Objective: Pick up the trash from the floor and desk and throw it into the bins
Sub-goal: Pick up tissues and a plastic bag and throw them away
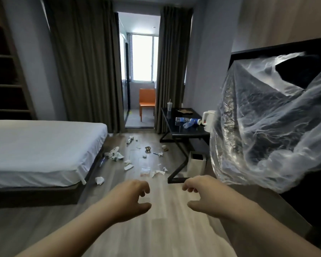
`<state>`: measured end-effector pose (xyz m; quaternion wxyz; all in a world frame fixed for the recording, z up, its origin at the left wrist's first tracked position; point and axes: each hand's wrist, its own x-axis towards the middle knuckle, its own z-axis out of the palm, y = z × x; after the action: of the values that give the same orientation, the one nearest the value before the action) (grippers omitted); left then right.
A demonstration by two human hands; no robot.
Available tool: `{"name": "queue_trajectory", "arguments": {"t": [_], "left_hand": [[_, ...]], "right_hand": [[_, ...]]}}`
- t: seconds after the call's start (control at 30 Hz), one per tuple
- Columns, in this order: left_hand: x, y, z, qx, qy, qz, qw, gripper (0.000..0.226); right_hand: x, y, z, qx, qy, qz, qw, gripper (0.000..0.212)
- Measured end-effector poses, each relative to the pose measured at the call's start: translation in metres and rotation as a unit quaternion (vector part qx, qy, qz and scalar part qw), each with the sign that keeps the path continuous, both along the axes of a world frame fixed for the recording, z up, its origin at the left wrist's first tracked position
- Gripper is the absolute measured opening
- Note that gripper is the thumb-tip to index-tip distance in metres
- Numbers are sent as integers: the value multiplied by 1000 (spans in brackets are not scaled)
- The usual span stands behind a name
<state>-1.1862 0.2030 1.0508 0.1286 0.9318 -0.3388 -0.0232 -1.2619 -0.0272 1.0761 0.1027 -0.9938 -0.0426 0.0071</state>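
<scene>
Both my hands reach forward over the wooden floor, empty, fingers curled and apart: my left hand (130, 198) and my right hand (205, 198). Ahead of them, scraps of paper and wrappers litter the floor (130, 166), with a crumpled white paper (99, 180) near the bed corner and a clear plastic bag (145, 171) in the middle. A white bin (196, 164) stands under the black desk (185, 133). On the desk lie plastic bottles (188, 122) with blue labels and a lidded cup with a straw (169, 105).
A bed with a white sheet (41, 149) fills the left. A large clear plastic sheet (271, 123) hangs over a dark object on the right. A white kettle (208, 119) stands on the desk. Beyond the curtains is an orange chair (147, 101).
</scene>
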Motion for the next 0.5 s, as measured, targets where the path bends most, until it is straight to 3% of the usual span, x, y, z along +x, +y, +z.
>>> {"name": "queue_trajectory", "arguments": {"t": [0.5], "left_hand": [[191,-39,-32,23,35,99,994,38]], "right_hand": [[225,-69,-38,8,49,30,998,43]]}}
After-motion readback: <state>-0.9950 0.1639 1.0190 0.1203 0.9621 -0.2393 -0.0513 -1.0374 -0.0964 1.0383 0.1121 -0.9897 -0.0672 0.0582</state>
